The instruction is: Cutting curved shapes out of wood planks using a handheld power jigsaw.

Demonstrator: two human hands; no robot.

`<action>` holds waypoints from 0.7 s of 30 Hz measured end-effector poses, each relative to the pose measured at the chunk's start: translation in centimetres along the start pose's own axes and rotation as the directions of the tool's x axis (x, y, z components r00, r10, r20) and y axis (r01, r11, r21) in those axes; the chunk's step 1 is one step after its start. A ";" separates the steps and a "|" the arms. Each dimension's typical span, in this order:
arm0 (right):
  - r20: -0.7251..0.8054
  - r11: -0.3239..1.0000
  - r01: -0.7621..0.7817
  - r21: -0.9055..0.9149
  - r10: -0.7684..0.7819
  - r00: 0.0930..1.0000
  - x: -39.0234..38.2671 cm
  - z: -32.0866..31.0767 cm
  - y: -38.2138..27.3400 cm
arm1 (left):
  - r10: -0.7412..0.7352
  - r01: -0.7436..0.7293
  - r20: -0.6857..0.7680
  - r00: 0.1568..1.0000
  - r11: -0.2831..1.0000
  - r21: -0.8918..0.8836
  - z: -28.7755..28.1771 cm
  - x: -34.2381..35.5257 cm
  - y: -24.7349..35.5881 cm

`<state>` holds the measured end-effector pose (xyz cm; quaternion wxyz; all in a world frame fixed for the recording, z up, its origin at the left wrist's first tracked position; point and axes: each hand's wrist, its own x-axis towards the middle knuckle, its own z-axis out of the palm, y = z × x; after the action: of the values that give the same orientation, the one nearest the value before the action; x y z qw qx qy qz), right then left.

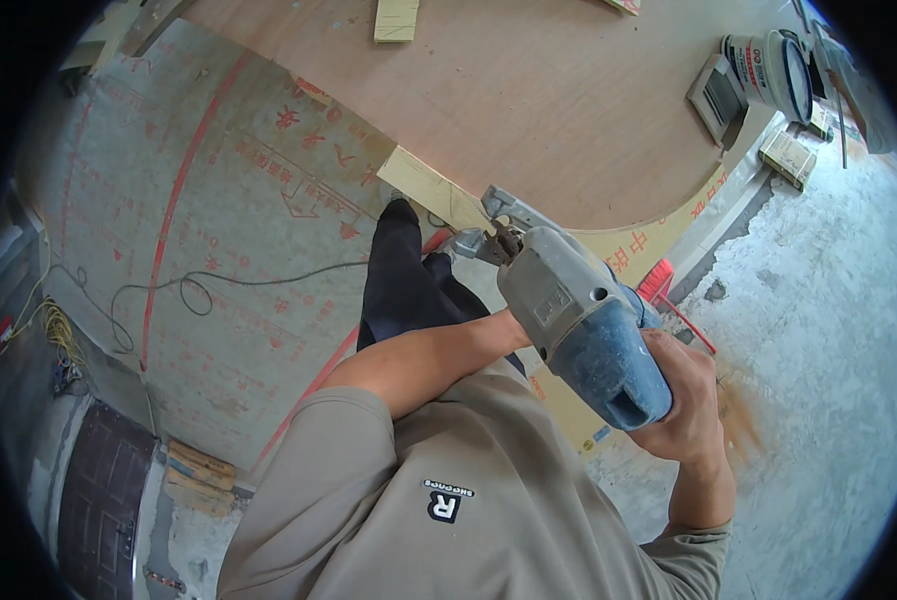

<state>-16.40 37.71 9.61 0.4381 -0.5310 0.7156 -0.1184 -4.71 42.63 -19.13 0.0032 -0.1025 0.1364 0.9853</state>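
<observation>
My right hand (pixel 680 395) grips a blue and grey jigsaw (pixel 558 295) from the side, fingers wrapped around its body. The saw's metal foot and blade end point toward the curved edge of a plywood board (pixel 528 120). My left hand (pixel 511 328) reaches in behind the saw's grey housing, which hides its fingers. A pale wood strip (pixel 418 180) lies along the board's straight edge, just beyond the saw. My dark-trousered legs are below it, over floor sheeting (pixel 238 190) printed in red.
A white bucket (pixel 768 75) and grey tray (pixel 713 100) sit at upper right. A red object with a thin handle (pixel 658 280) is right of the saw. A cable (pixel 198 280) loops across the left floor, near coiled yellow cord (pixel 63 330) and wooden planks (pixel 198 475).
</observation>
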 end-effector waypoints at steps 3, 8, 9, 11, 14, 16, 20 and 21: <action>0.038 1.000 -0.003 -0.020 0.004 0.999 0.3 -0.3 0.1 | 0.146 -0.133 -0.057 0.988 0.972 0.191 0.7 -0.2 1.3; 0.061 1.000 -0.018 -0.016 0.018 0.998 0.9 -0.5 0.1 | 0.512 -0.191 0.269 0.816 -0.200 0.961 1.7 -0.1 3.9; 0.071 1.000 -0.013 -0.022 0.014 0.997 1.1 -0.5 0.1 | 0.508 -0.271 0.123 0.852 0.229 0.935 1.6 -0.1 3.3; 0.085 1.000 -0.008 -0.020 0.009 0.996 1.3 -0.5 0.1 | 0.325 -0.269 -0.088 0.942 0.883 0.385 1.7 0.1 1.8; 0.106 1.000 -0.015 -0.011 0.016 0.994 1.6 -0.4 0.3 | 0.040 -0.067 -0.071 0.997 0.890 -0.451 1.9 0.7 0.8; 0.115 1.000 -0.026 -0.003 0.026 0.993 1.6 -0.4 0.5 | 0.408 -0.261 0.002 0.913 0.580 0.771 1.9 1.5 1.6; 0.083 1.000 -0.026 0.003 0.026 0.996 1.0 -0.6 0.9 | 0.410 -0.053 0.328 0.851 -0.555 0.830 1.7 1.4 4.7; 0.067 1.000 -0.023 0.007 0.023 0.997 1.0 -0.6 0.9 | 0.479 -0.019 0.303 0.824 -0.511 0.859 1.6 1.5 4.2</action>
<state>-17.52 37.01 8.92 0.4651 -0.5246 0.7062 -0.0982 -6.62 39.01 -16.79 -0.1909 -0.1468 0.9086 0.3414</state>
